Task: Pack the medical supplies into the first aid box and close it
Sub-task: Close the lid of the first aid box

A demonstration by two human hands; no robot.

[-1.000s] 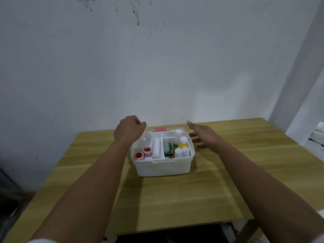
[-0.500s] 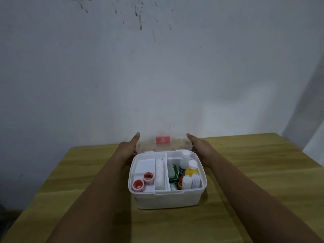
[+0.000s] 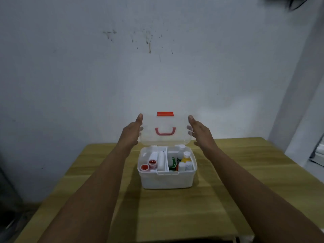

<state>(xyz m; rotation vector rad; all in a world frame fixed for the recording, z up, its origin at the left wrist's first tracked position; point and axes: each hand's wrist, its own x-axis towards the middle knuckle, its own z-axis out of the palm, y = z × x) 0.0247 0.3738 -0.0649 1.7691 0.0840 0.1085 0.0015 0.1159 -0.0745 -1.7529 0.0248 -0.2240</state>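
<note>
Now the left hand (image 3: 130, 133) grips the left edge of the clear lid (image 3: 164, 130), and the right hand (image 3: 201, 132) grips its right edge, fingers showing through the plastic. Between the 2 hands the lid stands raised, nearly upright, red latch (image 3: 165, 114) on top and red handle (image 3: 165, 132) below it. Just beneath both hands sits the white first aid box (image 3: 166, 179) on the wooden surface (image 3: 175, 216), open, with bottles (image 3: 185, 159) inside toward the right hand and 2 red-capped jars (image 3: 148, 164) toward the left.
</note>
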